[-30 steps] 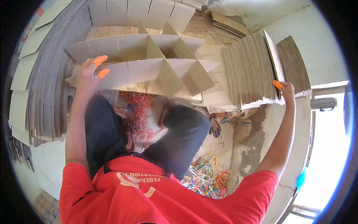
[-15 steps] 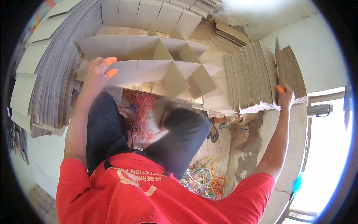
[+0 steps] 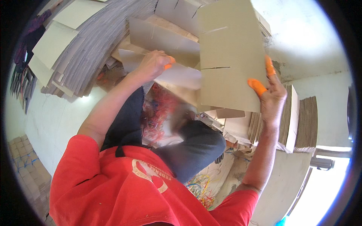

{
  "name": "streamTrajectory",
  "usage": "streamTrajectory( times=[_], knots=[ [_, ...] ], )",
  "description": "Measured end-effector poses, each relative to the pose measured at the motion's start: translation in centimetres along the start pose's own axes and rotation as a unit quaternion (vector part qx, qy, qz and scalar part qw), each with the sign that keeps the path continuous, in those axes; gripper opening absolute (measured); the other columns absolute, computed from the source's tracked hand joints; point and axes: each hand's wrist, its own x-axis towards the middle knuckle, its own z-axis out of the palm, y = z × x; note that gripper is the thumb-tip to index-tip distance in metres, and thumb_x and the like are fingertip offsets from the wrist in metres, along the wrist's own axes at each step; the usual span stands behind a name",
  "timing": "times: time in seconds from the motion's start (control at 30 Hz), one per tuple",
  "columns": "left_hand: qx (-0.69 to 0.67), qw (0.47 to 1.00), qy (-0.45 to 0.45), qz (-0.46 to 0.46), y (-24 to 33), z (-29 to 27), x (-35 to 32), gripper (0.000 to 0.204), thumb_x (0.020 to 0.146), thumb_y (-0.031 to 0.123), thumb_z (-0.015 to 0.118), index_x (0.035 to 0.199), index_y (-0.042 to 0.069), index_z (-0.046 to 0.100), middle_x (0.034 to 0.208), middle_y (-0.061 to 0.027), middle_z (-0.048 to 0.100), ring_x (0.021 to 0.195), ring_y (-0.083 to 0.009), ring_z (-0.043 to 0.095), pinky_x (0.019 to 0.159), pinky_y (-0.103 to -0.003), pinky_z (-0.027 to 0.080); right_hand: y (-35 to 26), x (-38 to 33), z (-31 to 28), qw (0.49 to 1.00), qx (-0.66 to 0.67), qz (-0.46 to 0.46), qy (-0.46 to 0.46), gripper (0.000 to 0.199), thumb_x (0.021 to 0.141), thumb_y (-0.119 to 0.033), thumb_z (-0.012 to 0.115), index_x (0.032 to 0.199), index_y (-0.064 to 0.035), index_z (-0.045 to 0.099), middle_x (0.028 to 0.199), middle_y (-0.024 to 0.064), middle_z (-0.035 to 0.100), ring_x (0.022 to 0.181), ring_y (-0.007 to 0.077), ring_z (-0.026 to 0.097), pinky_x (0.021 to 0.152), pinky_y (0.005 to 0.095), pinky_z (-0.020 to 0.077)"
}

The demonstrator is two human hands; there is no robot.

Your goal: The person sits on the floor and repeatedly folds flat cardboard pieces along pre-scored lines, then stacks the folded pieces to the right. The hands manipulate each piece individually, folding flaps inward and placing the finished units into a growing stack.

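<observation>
My right hand (image 3: 274,96) holds a flat slotted cardboard sheet (image 3: 235,88) upright by its right edge, orange covers on the thumb and a finger. The sheet stands in front of the right part of a half-assembled cardboard divider grid and hides most of its cross pieces. My left hand (image 3: 152,67), also with an orange-covered fingertip, is closed on the top edge of the grid's near long strip (image 3: 181,77). Behind it stands a second long strip (image 3: 166,39), parallel to the first.
A tall stack of cardboard sheets (image 3: 109,32) curves along the left. More stacked cardboard pieces (image 3: 307,124) stand at the right by the wall. Red plastic strapping scraps (image 3: 160,107) lie by my legs, multicoloured ones (image 3: 201,192) lower down. A person's dark clothing (image 3: 28,47) shows far left.
My right hand has taken a sheet from the right-hand stack and brought it left, over the grid. My left hand stays on the near strip. The whole view has shifted.
</observation>
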Motion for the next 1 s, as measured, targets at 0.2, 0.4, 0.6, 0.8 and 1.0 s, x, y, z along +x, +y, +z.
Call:
streamTrajectory(
  times=[0.2, 0.4, 0.6, 0.8, 1.0],
  knots=[
    [0.012, 0.999, 0.037, 0.017, -0.3, 0.3, 0.7, 0.019, 0.071, -0.002, 0.062, 0.088, 0.005, 0.068, 0.073, -0.0146, 0.060, 0.076, -0.0333, 0.059, 0.067, -0.044, 0.046, 2.4, 2.3, 4.3, 0.997, -0.028, 0.008, -0.068, 0.069, 0.078, 0.012, 0.066, 0.141, -0.0009, 0.041, 0.132, 0.0121, 0.056, 0.106, 0.0114, 0.058, 0.090, 0.0253, 0.0499],
    [-0.021, 0.998, 0.055, 0.015, -1.8, 1.3, 1.8, 0.004, 0.076, 0.009, 0.065, 0.078, 0.006, 0.065, 0.071, -0.0151, 0.060, 0.071, -0.0354, 0.060, 0.062, -0.046, 0.047, 2.6, 4.3, 5.5, 0.994, -0.063, 0.008, -0.092, 0.070, 0.076, 0.010, 0.069, 0.139, 0.0049, 0.040, 0.138, 0.0162, 0.051, 0.119, 0.0110, 0.051, 0.098, 0.0257, 0.0443],
    [-0.024, 0.998, 0.062, 0.013, -2.2, 1.6, 1.9, 0.010, 0.076, 0.005, 0.066, 0.086, 0.007, 0.068, 0.072, -0.0120, 0.060, 0.073, -0.0325, 0.059, 0.066, -0.044, 0.048, 1.5, 4.0, 6.6, 0.996, -0.049, 0.015, -0.070, 0.064, 0.078, 0.013, 0.065, 0.138, 0.0078, 0.040, 0.140, 0.0171, 0.048, 0.121, 0.0129, 0.050, 0.099, 0.0264, 0.0440],
    [-0.023, 0.999, 0.047, -0.007, -2.4, 1.7, 2.0, 0.010, 0.075, 0.007, 0.069, 0.085, 0.009, 0.069, 0.073, -0.0105, 0.061, 0.075, -0.0312, 0.061, 0.067, -0.042, 0.049, 1.1, 5.0, 6.4, 0.994, -0.006, 0.044, -0.098, 0.067, 0.080, 0.015, 0.062, 0.141, 0.0043, 0.038, 0.135, 0.0161, 0.054, 0.118, 0.0130, 0.052, 0.094, 0.0259, 0.0471],
    [-0.034, 0.998, 0.052, -0.013, -2.2, 1.7, 2.2, 0.012, 0.074, 0.007, 0.070, 0.086, 0.009, 0.070, 0.075, -0.0106, 0.061, 0.075, -0.0311, 0.061, 0.067, -0.043, 0.049, 2.0, 5.1, 7.0, 0.991, -0.081, -0.008, -0.110, 0.067, 0.078, 0.010, 0.066, 0.140, 0.0020, 0.042, 0.126, 0.0140, 0.062, 0.106, 0.0098, 0.057, 0.090, 0.0255, 0.0485]
  ],
)
